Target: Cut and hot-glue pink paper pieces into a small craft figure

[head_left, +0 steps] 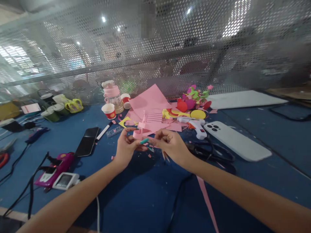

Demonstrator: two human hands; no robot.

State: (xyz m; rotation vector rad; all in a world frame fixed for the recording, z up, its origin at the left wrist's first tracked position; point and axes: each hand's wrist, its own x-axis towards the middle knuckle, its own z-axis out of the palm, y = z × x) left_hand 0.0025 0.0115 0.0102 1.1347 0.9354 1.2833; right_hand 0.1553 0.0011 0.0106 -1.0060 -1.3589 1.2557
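Note:
In front of me, my left hand (pixel 126 147) pinches a curled pink paper strip (pixel 138 134), bent into a loop with a narrow piece rising above it. A teal patch shows at the left thumb tip; I cannot tell if it is a nail. Beside it my right hand (pixel 172 144) is closed, its fingertips pressed together close to the strip. What these fingers hold, if anything, is hidden. Behind the hands lie pink paper sheets (pixel 150 98), one with dark parallel lines. A white glue gun (pixel 196 125) rests to the right of them.
At left are a black phone (pixel 87 142), a marker (pixel 104 130) and a purple case (pixel 57 170). Paper cups (pixel 109 111) and a bottle (pixel 112 94) stand behind. Colourful cut-outs (pixel 191 100) and a white phone-shaped case (pixel 238 140) lie right, near black-handled scissors (pixel 218 152).

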